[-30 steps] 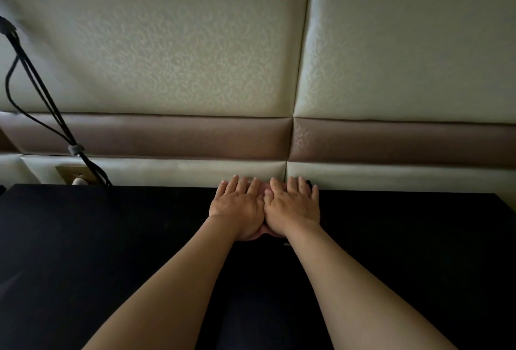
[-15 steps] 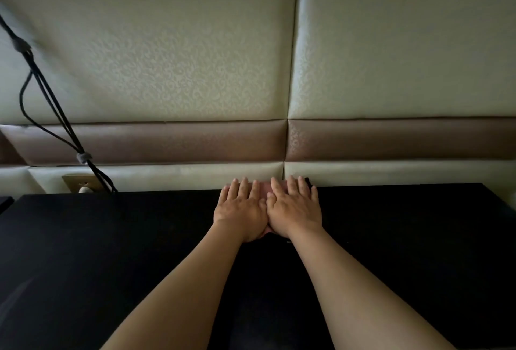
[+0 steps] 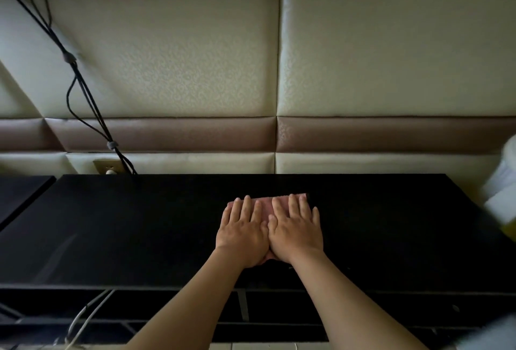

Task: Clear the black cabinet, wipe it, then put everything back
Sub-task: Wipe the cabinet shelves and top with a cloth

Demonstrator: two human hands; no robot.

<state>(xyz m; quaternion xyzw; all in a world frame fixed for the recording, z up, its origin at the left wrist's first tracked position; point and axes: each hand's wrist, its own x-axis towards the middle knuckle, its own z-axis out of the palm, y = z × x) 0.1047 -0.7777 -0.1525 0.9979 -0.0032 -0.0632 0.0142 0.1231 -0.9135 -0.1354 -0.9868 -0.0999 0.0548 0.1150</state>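
Two bare hands lie flat on a pink cloth [image 3: 264, 206] in the middle of the frame. The left hand [image 3: 241, 235] and the right hand [image 3: 297, 234] sit side by side, and their inner edges touch. The fingers [image 3: 247, 207] of both hands are straight and a little spread. They do not curl round anything. They press down on the cloth with the palms.

The cloth is on top of the black cabinet [image 3: 139, 224]. It sits a bit to the right of the middle of the top, nearer the back edge than the front edge. Most of it is hidden under the hands. Only a strip shows past the fingertips, and a bit shows between the hands.

Behind the cabinet is a soft padded wall [image 3: 167, 42] in a pale cream colour, with a brown band [image 3: 167, 133] going across it. Black cables [image 3: 83, 93] hang down the wall in the upper left of the frame. They end near a wall socket [image 3: 107, 167] just above the back edge of the cabinet.

At the far left there is another dark surface [image 3: 22, 193] beside the cabinet. At the right edge there is a blurry white thing [image 3: 502, 190], and I cannot tell what it is.

Under the top, at the bottom of the frame, dark shelves [image 3: 279, 307] show. Thin white wires [image 3: 83, 310] run through them at the lower left.
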